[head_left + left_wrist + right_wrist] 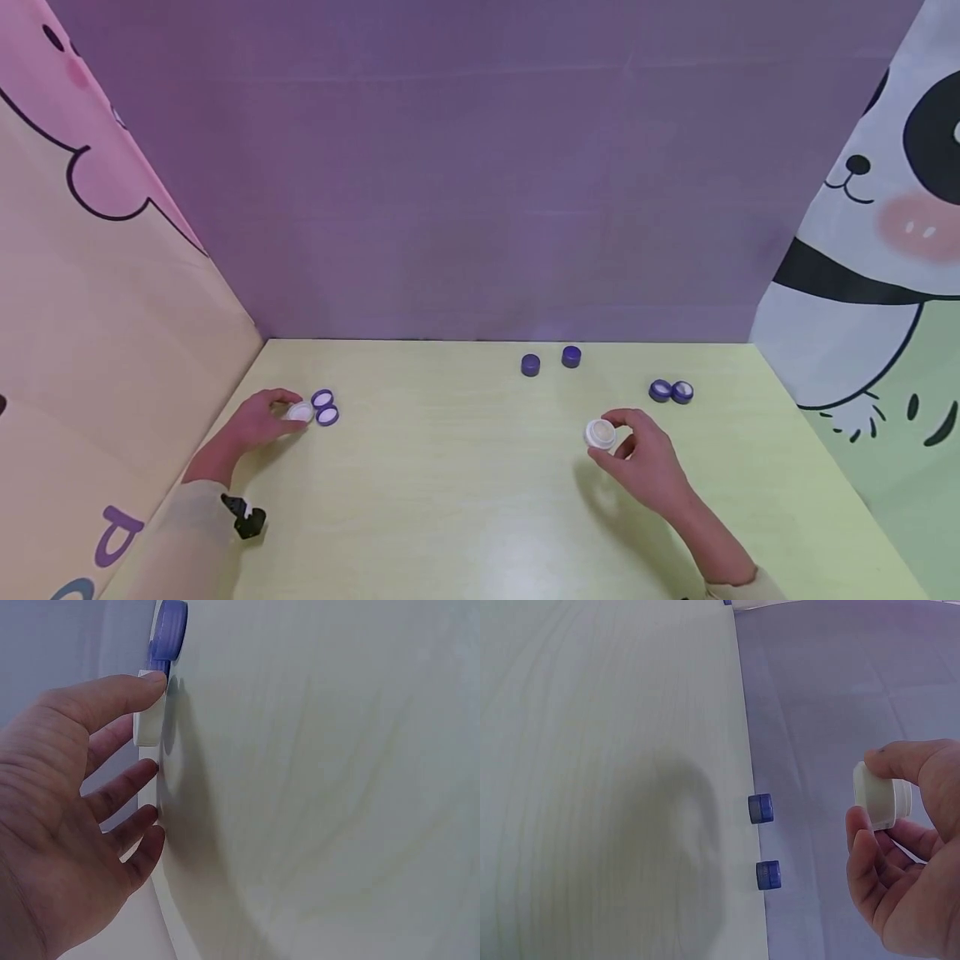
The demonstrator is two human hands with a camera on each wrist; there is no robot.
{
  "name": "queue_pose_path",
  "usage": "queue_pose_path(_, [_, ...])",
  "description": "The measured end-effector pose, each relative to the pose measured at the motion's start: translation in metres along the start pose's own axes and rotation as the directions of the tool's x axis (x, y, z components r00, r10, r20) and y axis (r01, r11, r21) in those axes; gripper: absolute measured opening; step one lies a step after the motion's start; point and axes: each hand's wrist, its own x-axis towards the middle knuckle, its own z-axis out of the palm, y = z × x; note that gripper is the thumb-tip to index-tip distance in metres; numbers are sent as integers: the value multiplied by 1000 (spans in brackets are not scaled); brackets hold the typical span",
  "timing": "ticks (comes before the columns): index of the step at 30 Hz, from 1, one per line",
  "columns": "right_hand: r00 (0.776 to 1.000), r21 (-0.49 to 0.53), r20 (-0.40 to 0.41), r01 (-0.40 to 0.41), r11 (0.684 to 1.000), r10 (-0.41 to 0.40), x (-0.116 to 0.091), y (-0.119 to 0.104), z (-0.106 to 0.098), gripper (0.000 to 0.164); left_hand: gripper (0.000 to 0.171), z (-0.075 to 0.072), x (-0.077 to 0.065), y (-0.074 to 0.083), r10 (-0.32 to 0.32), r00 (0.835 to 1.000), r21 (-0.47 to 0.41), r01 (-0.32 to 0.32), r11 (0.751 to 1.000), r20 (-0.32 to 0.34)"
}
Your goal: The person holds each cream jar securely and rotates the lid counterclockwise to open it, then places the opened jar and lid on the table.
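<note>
My left hand (pixel 262 421) pinches a small white jar (pixel 300 412) between thumb and forefinger, low at the table's left side. In the left wrist view that jar (pixel 150 712) stands close by purple lids, its other fingers spread loosely. Right beside it lie two purple lids (pixel 322 399) with white insides facing up. My right hand (pixel 648 462) holds another small white open jar (pixel 600 434) by its sides, raised over the table. The right wrist view shows this jar (pixel 876 796) between thumb and fingertips, its narrower neck turned toward the palm.
Two purple lids (pixel 530 365) stand apart near the table's back edge. Another touching pair of purple lids (pixel 661 391) lies to the right, beyond my right hand. A purple cloth wall (pixel 480 183) rises behind the pale table (pixel 450 500), with printed panels at both sides.
</note>
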Motion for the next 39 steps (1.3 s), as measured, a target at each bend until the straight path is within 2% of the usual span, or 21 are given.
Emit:
queue_pose_path(11, [1000, 5, 3, -4, 1000, 4, 0, -2, 2, 41, 47, 1, 0, -1, 11, 1000, 21, -11, 1000, -9])
queue_pose_path(21, [1000, 8, 3, -8, 1000, 8, 1, 0, 3, 41, 48, 1, 0, -1, -4, 1000, 26, 4, 1000, -3])
queue_pose_path(27, [1000, 23, 2, -6, 1000, 6, 0, 2, 2, 40, 47, 2, -2, -1, 15, 1000, 62, -13, 998, -22])
queue_pose_path(39, [1000, 23, -9, -12, 1000, 13, -3, 6, 0, 42, 56, 1, -7, 1, 25, 999, 59, -24, 998, -28])
